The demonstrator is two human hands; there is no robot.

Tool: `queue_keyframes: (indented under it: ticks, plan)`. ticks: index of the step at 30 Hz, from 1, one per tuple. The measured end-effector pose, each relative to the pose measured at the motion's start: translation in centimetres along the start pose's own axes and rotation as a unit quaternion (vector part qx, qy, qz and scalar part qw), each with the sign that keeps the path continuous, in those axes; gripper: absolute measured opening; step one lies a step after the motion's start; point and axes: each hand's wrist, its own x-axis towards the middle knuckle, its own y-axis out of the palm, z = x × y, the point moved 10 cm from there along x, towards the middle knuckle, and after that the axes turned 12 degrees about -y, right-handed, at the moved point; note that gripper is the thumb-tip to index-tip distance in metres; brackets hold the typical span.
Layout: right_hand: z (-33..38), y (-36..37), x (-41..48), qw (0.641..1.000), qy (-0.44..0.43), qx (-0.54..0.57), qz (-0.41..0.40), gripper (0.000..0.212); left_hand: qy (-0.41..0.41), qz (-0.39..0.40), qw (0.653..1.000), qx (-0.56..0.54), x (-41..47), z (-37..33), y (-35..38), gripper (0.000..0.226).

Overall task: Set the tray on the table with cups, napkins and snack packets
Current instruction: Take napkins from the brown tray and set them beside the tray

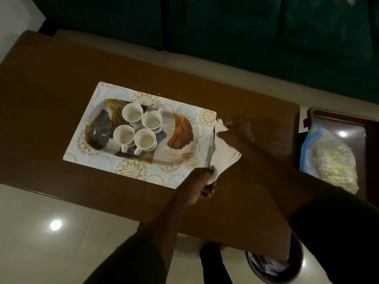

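Note:
An oval tray (180, 132) with a leaf pattern lies on a floral placemat (131, 169) in the middle of the brown table (51, 85). Several white cups (132, 112) stand together on the tray's middle. Just right of the placemat, a white napkin (224, 152) is stretched between my hands above the table. My right hand (238, 131) pinches its far end and my left hand (198, 186) grips its near end. A thin packet edge (211, 148) shows beside the napkin, mostly hidden.
A dark side tray or stool (338, 119) at the right holds a clear plastic bag of snack packets (328, 160). A round dark bin (272, 269) stands on the tiled floor below the table's near edge. A dark green sofa (225, 27) runs behind the table.

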Motion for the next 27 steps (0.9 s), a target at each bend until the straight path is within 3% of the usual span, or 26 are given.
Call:
queue_keyframes:
  ticks: [7, 13, 17, 22, 27]
  plan:
    - [0.9, 1.8, 0.9, 0.998, -0.029, -0.045, 0.022, 0.030, 0.002, -0.008, 0.999, 0.034, 0.6, 1.6, -1.0, 0.045]
    - [1.0, 1.5, 0.5, 0.998, -0.044, -0.030, 0.025, 0.044, 0.043, -0.152, 0.969, 0.188, -0.2, -0.4, -3.3, 0.061]
    - [1.0, 1.4, -0.4, 0.999, -0.045, -0.005, 0.009, 0.032, 0.110, -0.284, 0.917, 0.256, -1.5, -2.7, -4.9, 0.064]
    - [1.3, 1.7, -1.4, 0.996, -0.065, -0.059, 0.021, 0.018, 0.181, -0.353, 0.887, 0.236, -3.1, -5.8, -5.5, 0.054]
    - [0.7, -0.2, -1.7, 0.997, -0.070, -0.005, -0.033, 0.019, 0.248, -0.358, 0.884, 0.168, -4.4, -7.8, -5.3, 0.046]
